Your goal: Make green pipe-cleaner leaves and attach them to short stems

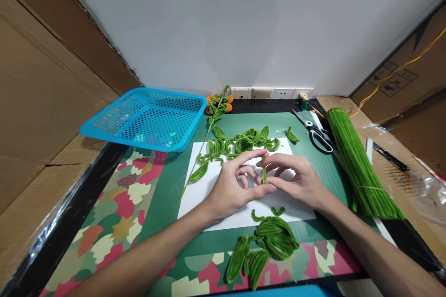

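Observation:
Over a white sheet of paper (202,213), my left hand (240,178) and my right hand (296,174) meet fingertip to fingertip. Between them they pinch a short green pipe cleaner piece (264,174), held upright, its ends partly covered by the fingers. Just behind my hands lies a row of curled green pipe cleaner leaves (244,141). Closer to me, a heap of larger green leaves (275,236) rests at the mat's front edge, with small bent pieces (258,216) beside it. A long green stem with leaves (205,148) and orange blossoms (228,107) lies to the left.
A blue perforated basket (156,146) stands at the back left. To the right are scissors (315,134), a thick bundle of green pipe cleaners (362,162) and a black cutter knife (390,156). Cardboard walls (45,65) flank the table; wall sockets (263,93) are at the back.

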Demonstrator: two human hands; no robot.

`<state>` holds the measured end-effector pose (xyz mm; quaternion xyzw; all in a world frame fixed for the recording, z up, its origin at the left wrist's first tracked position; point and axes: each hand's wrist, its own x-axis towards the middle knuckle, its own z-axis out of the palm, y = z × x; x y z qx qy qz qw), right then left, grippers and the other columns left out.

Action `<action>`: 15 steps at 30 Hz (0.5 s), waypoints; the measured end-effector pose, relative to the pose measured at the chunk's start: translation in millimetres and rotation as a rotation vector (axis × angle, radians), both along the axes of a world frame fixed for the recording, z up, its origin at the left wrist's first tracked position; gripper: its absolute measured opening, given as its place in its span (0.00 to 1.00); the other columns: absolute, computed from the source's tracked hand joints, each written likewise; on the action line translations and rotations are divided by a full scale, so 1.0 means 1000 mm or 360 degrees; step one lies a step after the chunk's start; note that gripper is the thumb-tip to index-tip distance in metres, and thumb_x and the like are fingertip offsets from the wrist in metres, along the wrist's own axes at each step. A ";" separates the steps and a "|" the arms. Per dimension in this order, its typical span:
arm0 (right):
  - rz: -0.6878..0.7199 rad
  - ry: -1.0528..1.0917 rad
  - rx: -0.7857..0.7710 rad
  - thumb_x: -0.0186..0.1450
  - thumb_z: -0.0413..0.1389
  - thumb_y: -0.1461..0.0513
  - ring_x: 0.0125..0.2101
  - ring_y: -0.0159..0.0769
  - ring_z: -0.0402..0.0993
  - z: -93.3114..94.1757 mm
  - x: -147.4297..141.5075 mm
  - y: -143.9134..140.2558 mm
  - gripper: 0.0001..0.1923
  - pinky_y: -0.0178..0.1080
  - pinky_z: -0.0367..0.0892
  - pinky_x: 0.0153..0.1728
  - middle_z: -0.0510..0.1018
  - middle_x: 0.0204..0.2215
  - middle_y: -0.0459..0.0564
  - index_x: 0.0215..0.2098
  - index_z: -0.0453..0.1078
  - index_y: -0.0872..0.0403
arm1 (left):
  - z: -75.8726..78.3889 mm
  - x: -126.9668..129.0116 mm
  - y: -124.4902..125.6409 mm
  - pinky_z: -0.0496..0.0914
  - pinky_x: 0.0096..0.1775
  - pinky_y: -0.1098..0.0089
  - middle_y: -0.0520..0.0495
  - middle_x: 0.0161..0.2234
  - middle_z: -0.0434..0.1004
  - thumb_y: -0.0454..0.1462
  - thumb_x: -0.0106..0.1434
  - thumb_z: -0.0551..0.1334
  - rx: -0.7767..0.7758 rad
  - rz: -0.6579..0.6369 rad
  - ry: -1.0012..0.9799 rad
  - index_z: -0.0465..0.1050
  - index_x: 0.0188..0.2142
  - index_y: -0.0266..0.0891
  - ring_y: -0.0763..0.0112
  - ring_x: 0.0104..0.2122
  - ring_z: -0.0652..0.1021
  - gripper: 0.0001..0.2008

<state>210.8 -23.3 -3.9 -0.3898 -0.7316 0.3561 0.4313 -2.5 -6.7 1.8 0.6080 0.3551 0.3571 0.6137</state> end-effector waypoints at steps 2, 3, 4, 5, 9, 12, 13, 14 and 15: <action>-0.0016 -0.0022 0.0048 0.69 0.66 0.57 0.32 0.33 0.84 -0.002 0.001 0.000 0.11 0.34 0.81 0.33 0.86 0.42 0.50 0.48 0.79 0.52 | 0.000 0.000 0.000 0.70 0.29 0.76 0.39 0.49 0.84 0.41 0.54 0.80 -0.0027 -0.0009 -0.0017 0.74 0.64 0.40 0.69 0.35 0.80 0.40; -0.0021 -0.0031 0.0069 0.69 0.66 0.57 0.31 0.33 0.84 -0.003 0.001 0.000 0.11 0.34 0.81 0.33 0.86 0.42 0.50 0.49 0.79 0.51 | -0.001 0.000 0.000 0.69 0.29 0.77 0.39 0.49 0.84 0.41 0.54 0.80 -0.0041 -0.0011 -0.0018 0.74 0.64 0.40 0.69 0.35 0.80 0.39; -0.0026 -0.0040 0.0088 0.69 0.66 0.56 0.30 0.33 0.83 -0.003 0.001 0.000 0.12 0.34 0.81 0.32 0.86 0.42 0.50 0.49 0.79 0.51 | -0.001 0.000 0.000 0.69 0.29 0.77 0.39 0.49 0.84 0.41 0.55 0.80 -0.0053 -0.0008 -0.0018 0.74 0.64 0.41 0.70 0.35 0.80 0.39; -0.0032 -0.0048 0.0105 0.69 0.67 0.56 0.30 0.32 0.83 -0.004 0.001 0.000 0.12 0.34 0.81 0.32 0.86 0.42 0.50 0.49 0.79 0.51 | -0.001 0.000 0.000 0.69 0.29 0.77 0.38 0.51 0.83 0.41 0.56 0.79 -0.0060 -0.0004 -0.0018 0.74 0.64 0.41 0.71 0.35 0.79 0.38; -0.0066 -0.0053 0.0169 0.70 0.66 0.57 0.33 0.34 0.84 -0.006 0.001 0.000 0.10 0.33 0.81 0.32 0.86 0.42 0.50 0.47 0.79 0.52 | -0.001 -0.001 0.001 0.69 0.28 0.77 0.36 0.62 0.76 0.41 0.58 0.78 -0.0052 0.0018 -0.0047 0.75 0.63 0.42 0.74 0.34 0.79 0.34; -0.0086 -0.0051 0.0194 0.70 0.65 0.59 0.37 0.36 0.85 -0.004 0.001 0.001 0.06 0.33 0.81 0.33 0.86 0.41 0.50 0.44 0.79 0.52 | 0.000 -0.001 0.002 0.70 0.29 0.76 0.35 0.61 0.77 0.42 0.59 0.77 -0.0070 0.0043 -0.0074 0.75 0.62 0.40 0.74 0.33 0.80 0.33; -0.0094 -0.0047 0.0195 0.71 0.65 0.59 0.38 0.36 0.85 -0.004 0.001 0.001 0.05 0.33 0.80 0.33 0.86 0.40 0.50 0.43 0.79 0.52 | 0.000 -0.001 0.002 0.70 0.29 0.76 0.35 0.59 0.78 0.42 0.59 0.77 -0.0075 0.0053 -0.0080 0.76 0.61 0.40 0.73 0.33 0.80 0.32; -0.0102 -0.0040 0.0197 0.71 0.65 0.59 0.37 0.35 0.85 -0.004 0.000 0.001 0.05 0.32 0.80 0.32 0.86 0.40 0.50 0.42 0.79 0.52 | -0.001 -0.001 0.002 0.70 0.29 0.76 0.36 0.56 0.80 0.42 0.59 0.77 -0.0078 0.0064 -0.0086 0.76 0.60 0.39 0.73 0.32 0.80 0.31; -0.0109 -0.0037 0.0200 0.71 0.65 0.59 0.37 0.35 0.85 -0.004 0.000 0.001 0.05 0.32 0.80 0.32 0.86 0.41 0.50 0.42 0.79 0.52 | -0.001 -0.001 0.003 0.69 0.28 0.76 0.37 0.53 0.81 0.41 0.59 0.78 -0.0080 0.0075 -0.0094 0.76 0.60 0.39 0.73 0.32 0.80 0.31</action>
